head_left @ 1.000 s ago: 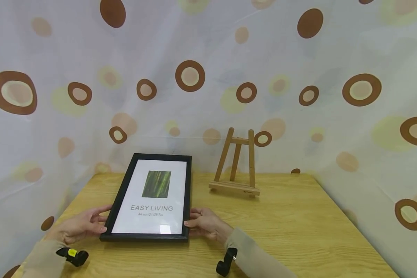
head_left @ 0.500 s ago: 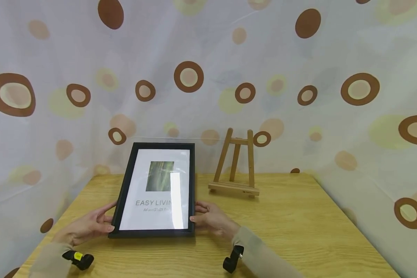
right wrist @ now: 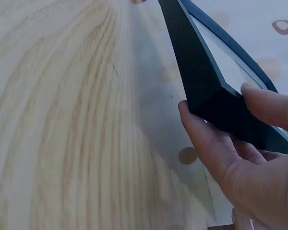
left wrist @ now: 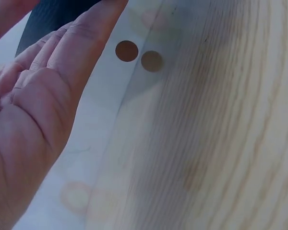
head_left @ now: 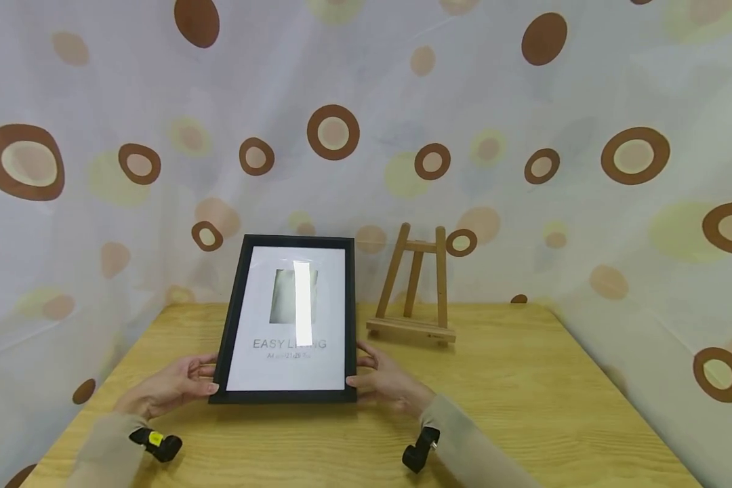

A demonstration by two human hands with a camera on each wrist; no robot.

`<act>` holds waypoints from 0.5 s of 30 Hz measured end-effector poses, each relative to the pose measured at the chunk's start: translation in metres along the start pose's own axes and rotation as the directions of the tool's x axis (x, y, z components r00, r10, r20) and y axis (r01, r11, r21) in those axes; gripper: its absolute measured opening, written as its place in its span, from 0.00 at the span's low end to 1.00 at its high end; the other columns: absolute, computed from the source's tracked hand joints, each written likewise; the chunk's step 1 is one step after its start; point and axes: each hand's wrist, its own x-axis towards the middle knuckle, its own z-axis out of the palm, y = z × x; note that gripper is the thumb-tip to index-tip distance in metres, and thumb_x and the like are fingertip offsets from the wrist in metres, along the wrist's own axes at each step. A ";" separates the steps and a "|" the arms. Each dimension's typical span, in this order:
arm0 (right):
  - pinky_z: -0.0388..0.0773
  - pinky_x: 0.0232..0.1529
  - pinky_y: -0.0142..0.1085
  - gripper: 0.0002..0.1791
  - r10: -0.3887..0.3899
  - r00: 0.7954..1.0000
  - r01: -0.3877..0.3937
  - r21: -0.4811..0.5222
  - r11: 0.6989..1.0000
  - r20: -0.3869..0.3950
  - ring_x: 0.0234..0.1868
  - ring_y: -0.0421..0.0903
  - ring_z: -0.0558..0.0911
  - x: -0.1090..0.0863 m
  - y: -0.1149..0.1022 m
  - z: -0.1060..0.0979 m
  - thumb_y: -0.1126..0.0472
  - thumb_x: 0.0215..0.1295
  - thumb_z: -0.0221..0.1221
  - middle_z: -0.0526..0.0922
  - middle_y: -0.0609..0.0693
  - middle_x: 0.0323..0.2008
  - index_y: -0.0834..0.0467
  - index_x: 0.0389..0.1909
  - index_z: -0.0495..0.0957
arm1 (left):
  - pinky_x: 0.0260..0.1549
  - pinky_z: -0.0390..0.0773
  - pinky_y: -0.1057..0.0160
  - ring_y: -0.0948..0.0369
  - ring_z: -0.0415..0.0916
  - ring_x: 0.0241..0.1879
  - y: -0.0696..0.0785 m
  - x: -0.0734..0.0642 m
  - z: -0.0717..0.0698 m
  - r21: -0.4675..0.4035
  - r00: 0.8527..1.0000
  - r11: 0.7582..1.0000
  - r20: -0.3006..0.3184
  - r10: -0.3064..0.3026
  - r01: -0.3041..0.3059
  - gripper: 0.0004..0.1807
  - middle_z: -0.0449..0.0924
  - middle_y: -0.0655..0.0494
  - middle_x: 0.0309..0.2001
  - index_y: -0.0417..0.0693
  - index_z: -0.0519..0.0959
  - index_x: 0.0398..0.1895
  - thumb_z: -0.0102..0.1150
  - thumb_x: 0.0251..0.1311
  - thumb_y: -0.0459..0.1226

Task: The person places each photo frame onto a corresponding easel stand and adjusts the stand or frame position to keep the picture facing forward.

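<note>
A black picture frame (head_left: 280, 369) with a white "EASY LIVING" insert is held tilted up, its glass facing me and showing a bright reflection. My left hand (head_left: 173, 386) grips its lower left side, thumb on the front edge. On the lower right side my right hand (head_left: 393, 381) holds it, thumb in front and the other fingers at the side and behind. The right wrist view shows the frame's corner (right wrist: 216, 103) between that thumb and fingers. In the left wrist view the left palm (left wrist: 33, 110) hides most of the frame.
A small wooden easel (head_left: 411, 327) stands on the wooden table (head_left: 524, 379), just right of the frame and near the back edge. Behind and at the sides hangs a pale curtain (head_left: 366, 61) with brown circles. Black wrist cameras sit on both sleeves.
Both hands have raised the picture frame and shifted it to the right, closer to the easel. It now stands more upright, and the reflection on its glass has grown. The easel stays put.
</note>
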 end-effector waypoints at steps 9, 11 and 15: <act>0.82 0.51 0.52 0.45 -0.037 0.999 0.038 0.005 0.999 -0.032 0.50 0.52 0.82 0.000 0.003 -0.011 0.76 0.61 0.60 0.61 0.69 0.70 0.63 0.76 0.49 | 0.56 0.77 0.64 0.62 0.76 0.57 -0.003 0.012 0.006 0.056 0.995 0.998 -0.097 -0.034 0.040 0.48 0.75 0.53 0.61 0.23 0.29 0.72 0.54 0.65 0.26; 0.81 0.51 0.53 0.44 -0.048 0.998 0.048 0.006 0.999 -0.030 0.50 0.52 0.82 0.000 0.004 -0.014 0.76 0.62 0.60 0.62 0.70 0.69 0.64 0.76 0.50 | 0.57 0.77 0.64 0.61 0.74 0.58 -0.003 0.015 0.007 0.081 0.990 0.995 -0.127 -0.054 0.065 0.49 0.70 0.40 0.65 0.25 0.30 0.73 0.56 0.65 0.27; 0.81 0.52 0.53 0.43 -0.039 0.998 0.039 0.000 0.999 -0.049 0.48 0.51 0.82 -0.001 0.004 -0.017 0.75 0.63 0.59 0.68 0.71 0.64 0.62 0.76 0.51 | 0.59 0.76 0.62 0.52 0.67 0.65 -0.001 0.020 0.009 0.124 0.976 0.986 -0.198 -0.086 0.112 0.51 0.46 0.23 0.72 0.28 0.30 0.74 0.59 0.64 0.30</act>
